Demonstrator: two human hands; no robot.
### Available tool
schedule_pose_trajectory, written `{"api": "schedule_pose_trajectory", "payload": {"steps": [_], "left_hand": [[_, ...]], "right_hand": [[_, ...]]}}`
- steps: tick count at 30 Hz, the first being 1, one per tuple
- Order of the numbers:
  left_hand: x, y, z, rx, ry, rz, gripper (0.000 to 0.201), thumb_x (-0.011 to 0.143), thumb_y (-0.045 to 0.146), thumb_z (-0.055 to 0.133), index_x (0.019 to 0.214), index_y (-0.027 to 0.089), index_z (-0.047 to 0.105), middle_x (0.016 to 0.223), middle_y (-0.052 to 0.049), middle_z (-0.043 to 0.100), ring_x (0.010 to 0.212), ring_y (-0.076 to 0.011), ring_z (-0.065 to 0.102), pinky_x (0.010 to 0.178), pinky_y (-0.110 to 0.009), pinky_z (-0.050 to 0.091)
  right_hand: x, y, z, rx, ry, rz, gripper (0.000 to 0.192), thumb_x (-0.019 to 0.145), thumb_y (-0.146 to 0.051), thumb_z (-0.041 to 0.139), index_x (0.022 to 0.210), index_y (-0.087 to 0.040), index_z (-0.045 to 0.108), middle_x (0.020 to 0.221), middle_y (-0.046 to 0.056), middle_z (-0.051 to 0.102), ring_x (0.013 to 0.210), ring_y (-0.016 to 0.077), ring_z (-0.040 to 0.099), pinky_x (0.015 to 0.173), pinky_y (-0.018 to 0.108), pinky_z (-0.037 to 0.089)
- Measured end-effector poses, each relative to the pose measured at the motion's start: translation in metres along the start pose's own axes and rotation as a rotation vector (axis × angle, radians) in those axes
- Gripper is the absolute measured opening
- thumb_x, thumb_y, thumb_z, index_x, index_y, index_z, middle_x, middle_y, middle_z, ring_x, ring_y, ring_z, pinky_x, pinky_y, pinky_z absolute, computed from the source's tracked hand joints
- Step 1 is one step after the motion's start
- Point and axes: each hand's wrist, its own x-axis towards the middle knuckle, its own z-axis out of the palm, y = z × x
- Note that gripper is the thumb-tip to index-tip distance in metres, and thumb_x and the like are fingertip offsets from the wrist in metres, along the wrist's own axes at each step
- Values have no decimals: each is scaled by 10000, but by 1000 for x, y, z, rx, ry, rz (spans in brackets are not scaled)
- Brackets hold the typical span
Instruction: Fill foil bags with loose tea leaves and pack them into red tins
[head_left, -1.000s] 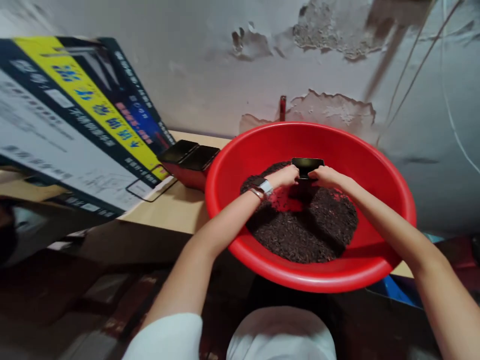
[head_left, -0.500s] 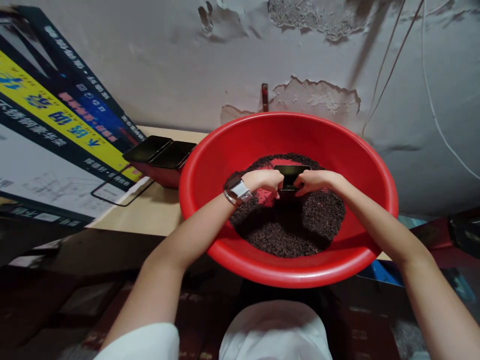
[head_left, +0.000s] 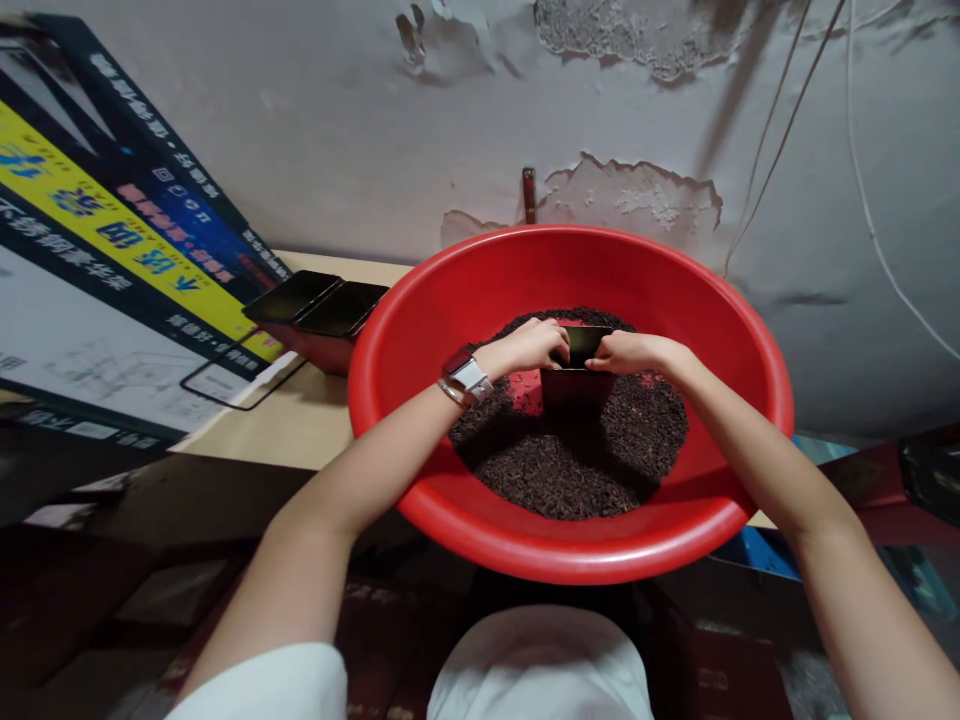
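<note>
A dark, open-topped rectangular box (head_left: 577, 392) stands in the big red basin (head_left: 465, 530), its front wall facing me. My left hand (head_left: 534, 345) grips its left side, fingers curled over the rim. On the right side, my right hand (head_left: 630, 353) holds the rim, its fingers also closed. Both hands hide parts of the rim. Loose dark flakes that look like dried tea leaves (head_left: 570, 480) lie around the box. Reddish basin floor shows through them to its left.
Left of the basin, two joined dark bins (head_left: 322, 330) with a wire frame (head_left: 225, 400) sit on a pale tabletop (head_left: 255, 435). A large printed carton (head_left: 127, 220) leans there. Behind is a peeling wall (head_left: 315, 130) with hanging cords (head_left: 787, 130).
The box has tipped, so that more of its front wall shows. My left hand has shifted slightly, its fingers now reaching over the rim. The right hand has moved little.
</note>
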Motion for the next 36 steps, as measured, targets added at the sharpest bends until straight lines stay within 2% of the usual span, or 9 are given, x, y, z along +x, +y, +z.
{"api": "schedule_pose_trajectory", "payload": {"steps": [4,8,13,16,18,22,27,31,36], "left_hand": [[-1,-2,2,26,9,-28,202,797,276,701,994,260,744,1170,-34,705,1097,-207,554,834,-285,337],[-1,-1,3,50,8,-32,188,813,281,681,992,254,732,1158,-34,708,1076,-201,559,871,-303,319],[4,4,10,131,1,-56,168,841,200,629,979,211,725,1080,-62,727,1067,-213,584,876,-329,331],[6,9,12,164,-18,-95,189,862,142,565,946,200,724,1028,-68,739,1046,-217,609,844,-331,351],[6,12,12,165,-25,-138,195,871,140,543,927,181,725,1000,-84,742,1018,-230,626,826,-340,362],[5,17,12,127,35,-179,212,886,124,513,912,162,720,941,-101,745,949,-235,652,813,-353,371],[5,13,11,118,111,-179,205,857,200,609,1042,154,685,1087,-117,719,1044,-244,627,897,-355,388],[3,12,-3,-65,308,-250,363,867,204,606,1226,150,603,1214,-123,669,1111,-245,605,913,-339,432],[-3,2,-27,-431,751,-365,193,880,119,515,998,167,660,1028,-65,713,963,-192,646,912,-317,483]], "right_hand": [[-2,-5,0,-40,3,9,453,996,-380,384,1021,-76,719,873,140,702,729,174,613,611,265,367],[0,-9,4,-46,-14,39,464,999,-381,360,1110,-95,707,977,168,712,868,222,668,692,279,431],[10,-5,15,11,14,102,497,1009,-377,297,1176,-113,683,1203,193,659,1047,284,654,802,340,480],[19,1,21,36,92,49,465,1009,-337,301,1141,-136,699,1389,151,554,1151,272,610,889,337,472],[24,5,24,39,111,-8,466,1014,-314,292,1109,-128,709,1369,137,574,1147,246,607,927,316,454],[33,8,31,18,67,-19,511,1027,-326,263,1102,-77,703,1144,180,686,1050,246,633,943,346,435],[30,16,25,-3,205,-50,418,1022,-301,327,1171,-127,677,1318,148,609,1254,297,471,1021,497,343],[12,26,4,154,448,-132,411,1028,-300,319,1194,-198,681,1359,96,586,1254,258,465,1040,480,322],[-8,25,-14,340,807,-180,480,1030,-291,238,1233,-226,668,1373,53,572,1273,199,479,1063,361,350]]}}
